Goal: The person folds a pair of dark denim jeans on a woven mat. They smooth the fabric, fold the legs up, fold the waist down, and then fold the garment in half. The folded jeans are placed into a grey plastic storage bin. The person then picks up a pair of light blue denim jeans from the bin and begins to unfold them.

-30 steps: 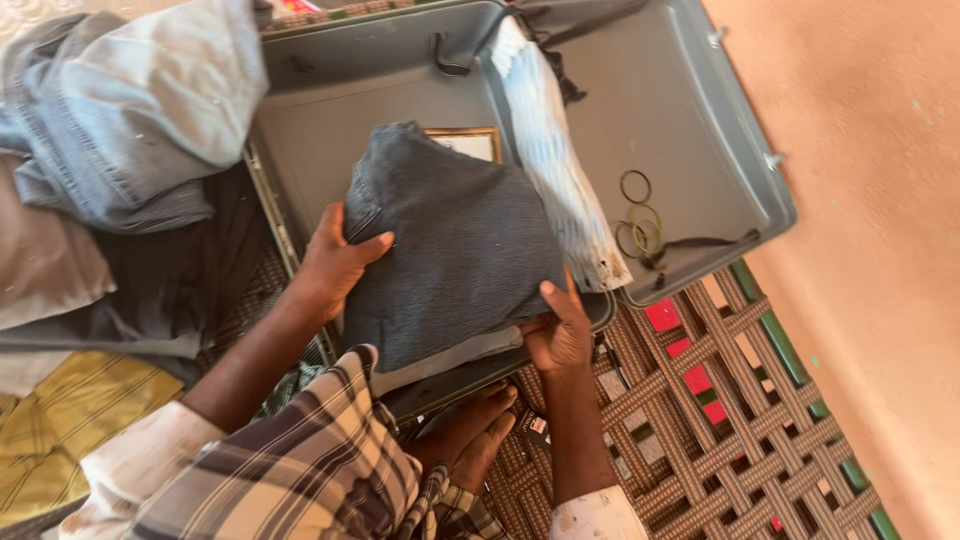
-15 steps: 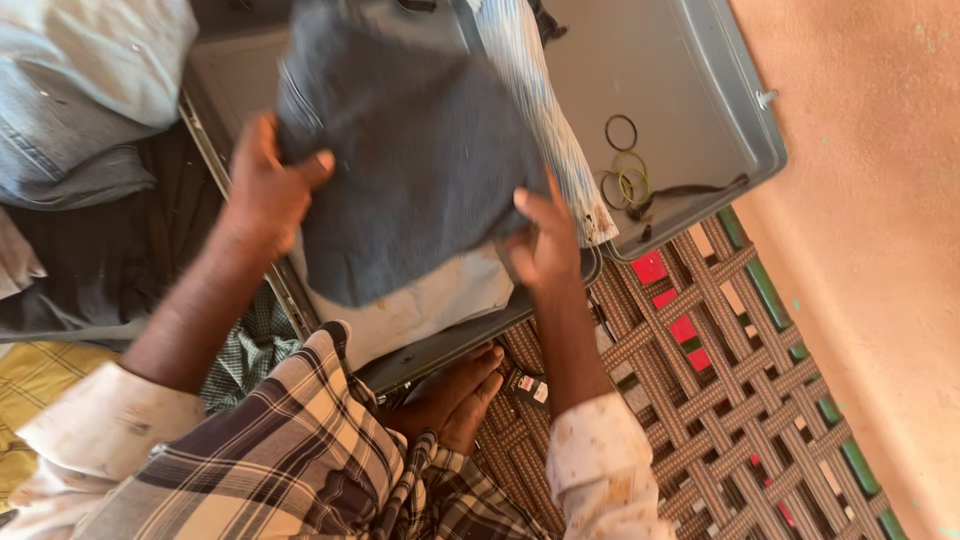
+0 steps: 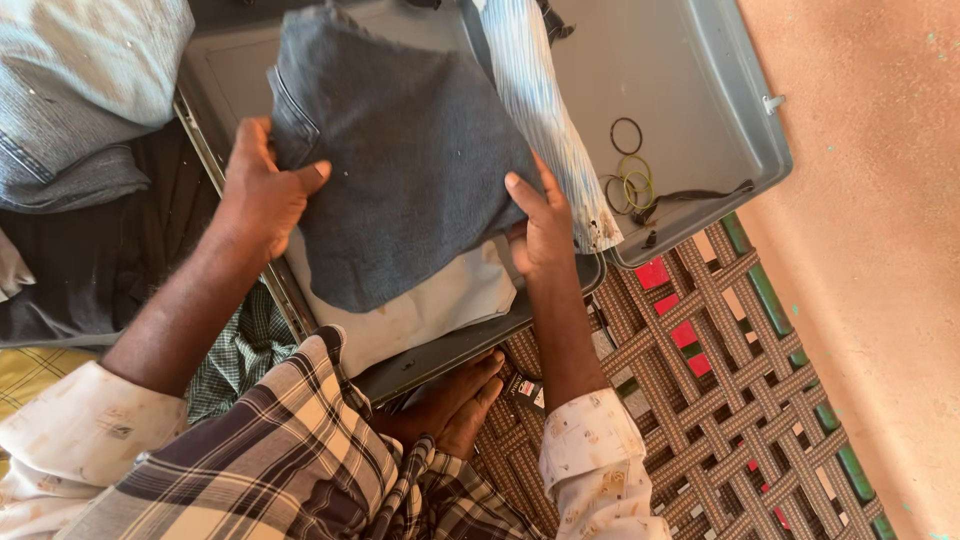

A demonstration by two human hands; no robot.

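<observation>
Held thing: a folded dark grey denim garment (image 3: 400, 160), gripped at both side edges and spread between the two hands above the open grey hard-shell suitcase (image 3: 700, 120).
Left hand (image 3: 262, 195): fingers closed on the garment's left edge, thumb (image 3: 305, 178) lying on the top face, the other fingers hidden behind the cloth.
Right hand (image 3: 545, 225): fingers closed on the garment's lower right edge, thumb (image 3: 522, 192) pressed on the top face, the rest curled under.
Direction from the fingers: the bulk of the cloth lies between the two thumbs and extends away from them, toward the far wall of the suitcase.
Long axis: runs roughly from the wearer's body toward the far end of the case, slightly tilted; the two grips sit across this axis, on opposite sides.
Nearer hand: neither clearly; each holds its own edge, the left grip a little farther up the garment than the right.
Beneath the fingers: a pale cream folded cloth (image 3: 420, 310) lies just under the garment's near edge, inside the case.
Beside the right fingers: a blue-and-white striped folded cloth (image 3: 545, 110) touches or overlaps the garment's right edge; thin ring-shaped bands (image 3: 630, 165) lie beyond it on the case floor.
Beyond the left fingers: a heap of light blue denim (image 3: 80, 90), well apart from the grip.
</observation>
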